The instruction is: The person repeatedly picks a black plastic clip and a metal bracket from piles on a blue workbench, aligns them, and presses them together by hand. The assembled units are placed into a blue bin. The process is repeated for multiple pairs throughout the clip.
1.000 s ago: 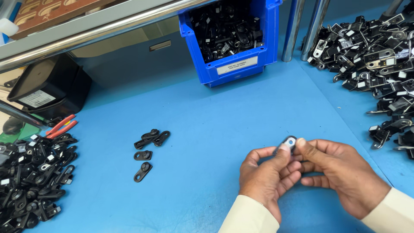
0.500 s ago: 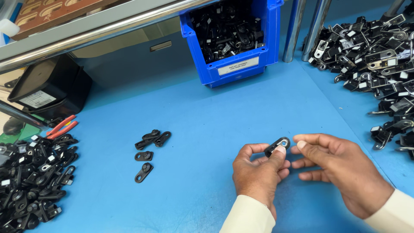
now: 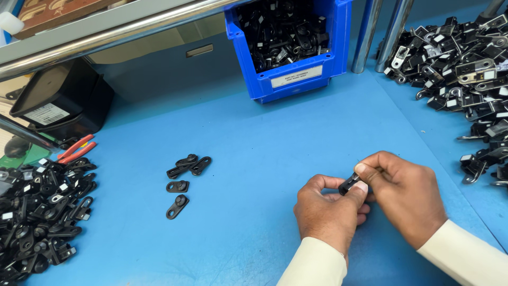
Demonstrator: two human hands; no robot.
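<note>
2 hands pinch 1 small black clip [image 3: 349, 184] | left hand [image 3: 328, 212] grip steadies it | right hand [image 3: 405, 198] fingertips clenched on its end | best kept low over the desk [image 3: 264, 159]

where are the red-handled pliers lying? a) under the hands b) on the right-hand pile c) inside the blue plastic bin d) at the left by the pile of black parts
d: the red-handled pliers lie at the left edge of the blue table, just above the left pile of small black parts.

Black clip [image 3: 349, 184] mostly hidden between fingers [image 3: 365, 186].
</note>
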